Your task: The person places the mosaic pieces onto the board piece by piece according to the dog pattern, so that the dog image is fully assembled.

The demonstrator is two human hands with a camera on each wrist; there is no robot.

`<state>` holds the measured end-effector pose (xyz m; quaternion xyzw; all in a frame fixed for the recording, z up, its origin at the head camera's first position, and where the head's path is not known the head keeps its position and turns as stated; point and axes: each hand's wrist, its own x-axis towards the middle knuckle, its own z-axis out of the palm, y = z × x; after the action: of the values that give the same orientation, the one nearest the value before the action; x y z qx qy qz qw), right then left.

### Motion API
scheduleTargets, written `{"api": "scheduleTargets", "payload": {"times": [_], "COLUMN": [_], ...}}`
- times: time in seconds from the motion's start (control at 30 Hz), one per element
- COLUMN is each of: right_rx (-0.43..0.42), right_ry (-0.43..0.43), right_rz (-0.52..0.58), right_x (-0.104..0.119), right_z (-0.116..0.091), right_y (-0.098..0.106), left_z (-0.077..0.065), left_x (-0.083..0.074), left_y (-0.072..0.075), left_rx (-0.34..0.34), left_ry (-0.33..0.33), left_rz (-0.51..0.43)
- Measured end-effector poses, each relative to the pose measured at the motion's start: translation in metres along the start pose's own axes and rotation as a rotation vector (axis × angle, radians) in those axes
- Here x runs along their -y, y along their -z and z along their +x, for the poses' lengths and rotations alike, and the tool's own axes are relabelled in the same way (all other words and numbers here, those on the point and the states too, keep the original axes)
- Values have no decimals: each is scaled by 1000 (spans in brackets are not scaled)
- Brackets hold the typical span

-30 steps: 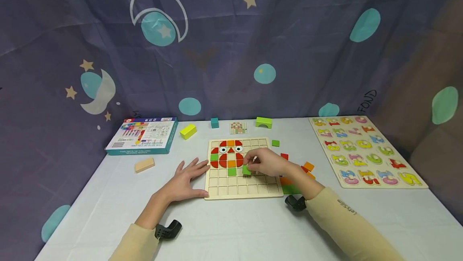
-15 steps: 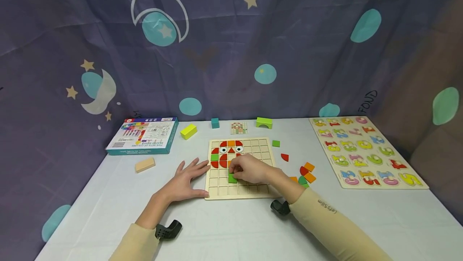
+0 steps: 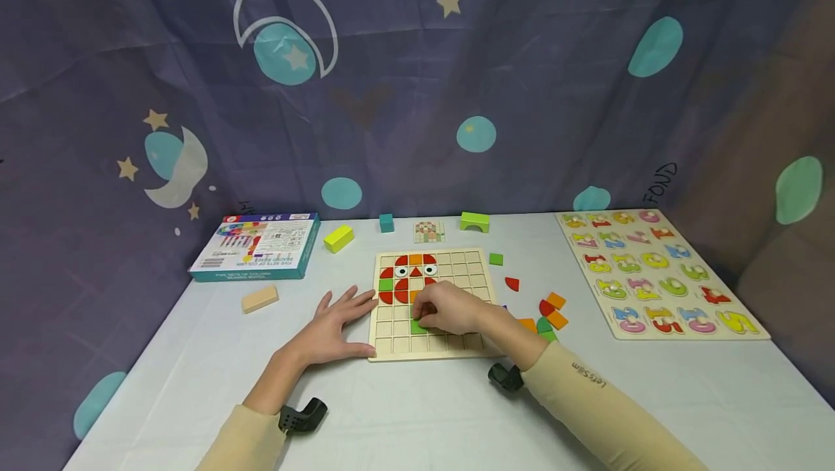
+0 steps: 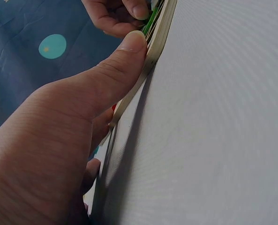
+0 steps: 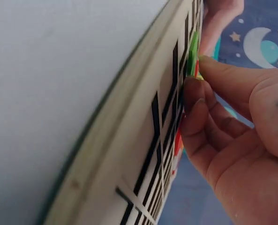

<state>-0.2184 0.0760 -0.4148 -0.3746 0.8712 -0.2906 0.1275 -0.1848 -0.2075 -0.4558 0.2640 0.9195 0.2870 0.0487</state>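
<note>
A wooden grid board (image 3: 433,354) lies on the table, with red, orange, green and eye tiles set in its upper left part. My right hand (image 3: 451,307) is over the board's middle, fingertips and thumb at a green square tile (image 3: 418,327) that sits just below the orange ones. In the right wrist view that green tile (image 5: 192,55) is at the tips of my thumb and finger, against the grid. My left hand (image 3: 333,330) rests flat beside the board, straight fingers and thumb touching its left edge. My right hand hides several squares.
Loose tiles, among them a red quarter-circle (image 3: 512,284) and an orange square (image 3: 556,301), lie right of the board. Behind it are a pattern card (image 3: 429,232) and blocks, including a green arch (image 3: 475,222). A box (image 3: 257,246) stands left, a number puzzle (image 3: 659,275) right.
My right hand has moved left across the board with the green tile, from right of the orange column to below it. Over the last half second it barely shifts. My left hand stays put.
</note>
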Motion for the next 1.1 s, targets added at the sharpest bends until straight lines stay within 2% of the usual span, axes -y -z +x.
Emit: {"api": "scheduleTargets", "payload": {"times": [0.27, 0.57, 0.83, 1.1], "right_rx": [-36, -77, -121, -152], "right_ry": [-17, -63, -107, -120], "right_rz": [63, 127, 105, 93], "right_x": [-8, -27, -49, -66], "right_z": [-13, -46, -76, -107], "right_y": [16, 40, 58, 65], "left_z": [-1, 0, 0, -1], "left_x": [0, 1, 2, 2], "left_y": [0, 0, 0, 0], "left_rx": [0, -1, -8, -10], "left_ry": [7, -12, -24, -33], "left_rz": [-5, 4, 7, 9]}}
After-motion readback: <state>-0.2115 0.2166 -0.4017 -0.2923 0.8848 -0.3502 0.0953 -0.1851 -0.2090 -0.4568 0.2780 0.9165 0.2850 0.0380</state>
